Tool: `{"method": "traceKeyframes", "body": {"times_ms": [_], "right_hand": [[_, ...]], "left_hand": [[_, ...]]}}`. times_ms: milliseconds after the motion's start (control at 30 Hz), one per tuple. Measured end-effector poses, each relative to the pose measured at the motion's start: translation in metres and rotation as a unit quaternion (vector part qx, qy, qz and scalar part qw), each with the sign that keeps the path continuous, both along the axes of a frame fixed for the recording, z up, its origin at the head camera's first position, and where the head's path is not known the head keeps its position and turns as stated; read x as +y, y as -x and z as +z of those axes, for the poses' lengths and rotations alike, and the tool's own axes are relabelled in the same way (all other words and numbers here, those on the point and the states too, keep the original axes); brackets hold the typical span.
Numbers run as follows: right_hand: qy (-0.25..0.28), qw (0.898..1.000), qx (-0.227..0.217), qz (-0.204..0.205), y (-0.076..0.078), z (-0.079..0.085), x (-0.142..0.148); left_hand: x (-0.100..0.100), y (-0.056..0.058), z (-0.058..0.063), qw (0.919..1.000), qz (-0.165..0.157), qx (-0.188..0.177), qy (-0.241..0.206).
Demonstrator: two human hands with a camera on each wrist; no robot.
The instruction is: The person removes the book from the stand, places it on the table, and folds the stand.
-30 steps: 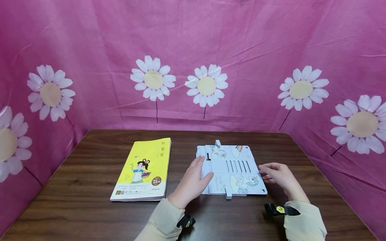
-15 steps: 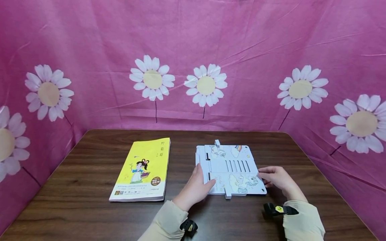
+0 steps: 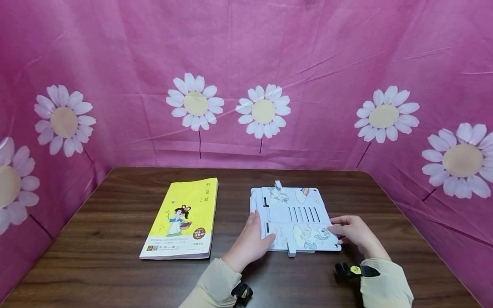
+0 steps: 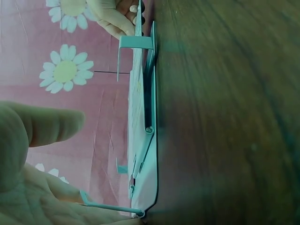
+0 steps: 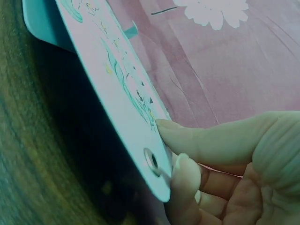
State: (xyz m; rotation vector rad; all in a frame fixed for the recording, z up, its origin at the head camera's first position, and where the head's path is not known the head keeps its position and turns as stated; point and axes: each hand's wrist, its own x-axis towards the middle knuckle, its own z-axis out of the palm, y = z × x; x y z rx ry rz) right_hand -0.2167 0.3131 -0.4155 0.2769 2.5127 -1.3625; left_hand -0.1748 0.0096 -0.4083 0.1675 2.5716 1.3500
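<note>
A folded white book stand (image 3: pixel 279 214) with unicorn drawings, slots and page clips lies on the right half of the table. At its left edge is my left hand (image 3: pixel 250 241), fingers straight along the side; in the left wrist view the thumb (image 4: pixel 51 125) stands apart from the panel. My right hand (image 3: pixel 356 233) pinches the stand's right edge between thumb and forefinger, beside a corner hole (image 5: pixel 153 161) in the right wrist view. That view shows a dark gap under the panel, and the left wrist view shows the panel spread slightly from its base plate (image 4: pixel 149 187).
A yellow book (image 3: pixel 196 192) with a cartoon girl on its cover lies left of the stand on the dark wooden table (image 3: pixel 96 231). Behind hangs a pink curtain (image 3: pixel 308 51) with white daisies. Each wrist wears a black strap (image 3: pixel 242 292).
My left hand has shifted slightly toward me and right along the stand's left edge. My right hand has come in from the right side to pinch the right edge.
</note>
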Motion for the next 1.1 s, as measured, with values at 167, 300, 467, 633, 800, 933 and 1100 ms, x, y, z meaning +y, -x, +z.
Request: {"method": "traceKeyframes", "body": {"times_ms": [167,300,467,633,800,933,1100], "right_hand": [[-0.001,1.0,-0.001,-0.003,-0.0003,0.0006,-0.0007],[-0.001,1.0,-0.001,-0.002,-0.0004,0.0012,-0.0009],[-0.003,1.0,-0.002,-0.001,-0.0002,0.0008,-0.0006],[-0.002,1.0,-0.001,0.0,-0.0004,0.0002,-0.0004],[-0.002,1.0,-0.001,-0.003,0.0001,-0.001,0.0001],[-0.001,1.0,0.003,-0.001,-0.0002,-0.0014,0.0001],[-0.008,1.0,-0.002,0.001,-0.0014,-0.0002,0.0003]], "left_hand": [[-0.0003,0.0007,-0.0014,0.9999,-0.011,0.005,0.012],[-0.001,0.0011,-0.0017,0.9995,-0.022,0.017,0.014],[-0.0023,0.002,-0.0019,0.9989,-0.033,0.028,0.019],[-0.0033,0.0039,-0.0021,0.9986,-0.04,0.028,0.021],[-0.0024,0.0053,-0.0031,0.9982,-0.044,0.028,0.028],[-0.0014,0.0055,-0.0035,0.9976,-0.05,0.028,0.039],[-0.0009,0.0058,-0.0039,0.9962,-0.063,0.028,0.052]]}}
